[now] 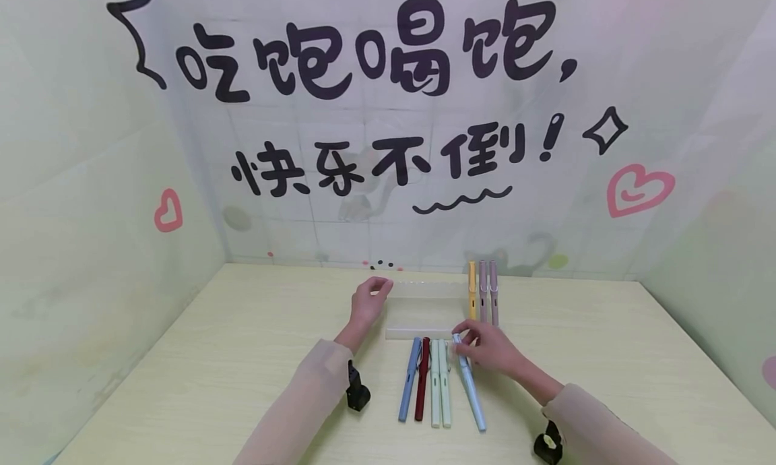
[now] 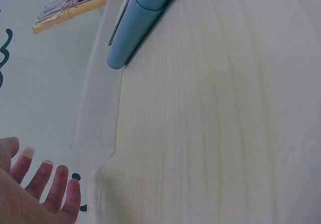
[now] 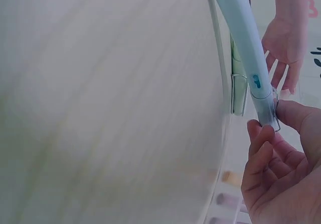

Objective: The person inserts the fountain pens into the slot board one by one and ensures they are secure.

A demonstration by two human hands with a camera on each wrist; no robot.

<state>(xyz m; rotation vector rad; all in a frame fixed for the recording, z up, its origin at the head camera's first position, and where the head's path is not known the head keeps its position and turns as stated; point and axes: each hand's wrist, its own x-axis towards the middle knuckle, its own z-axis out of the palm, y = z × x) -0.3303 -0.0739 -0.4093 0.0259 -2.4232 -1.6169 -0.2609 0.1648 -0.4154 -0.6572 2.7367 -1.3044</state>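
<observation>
My right hand (image 1: 485, 345) pinches the capped end of a light blue pen (image 1: 469, 377) between thumb and fingers. The pen slants toward me, its other end near the tabletop. In the right wrist view, the thumb presses beside its metal clip (image 3: 276, 111). My left hand (image 1: 368, 302) is at the left end of a clear plastic pen rack (image 1: 418, 333), fingertips right at its back corner. The left wrist view shows its fingers loosely extended. A yellow pen (image 1: 472, 290) and two purple pens (image 1: 494, 293) lie side by side across the rack's right end.
In front of the rack lie a blue pen (image 1: 409, 381), a dark red pen (image 1: 422, 379) and two mint green pens (image 1: 435, 384) in a row. The pale wooden table (image 1: 242, 357) meets a printed cloth backdrop (image 1: 339, 239) behind the rack.
</observation>
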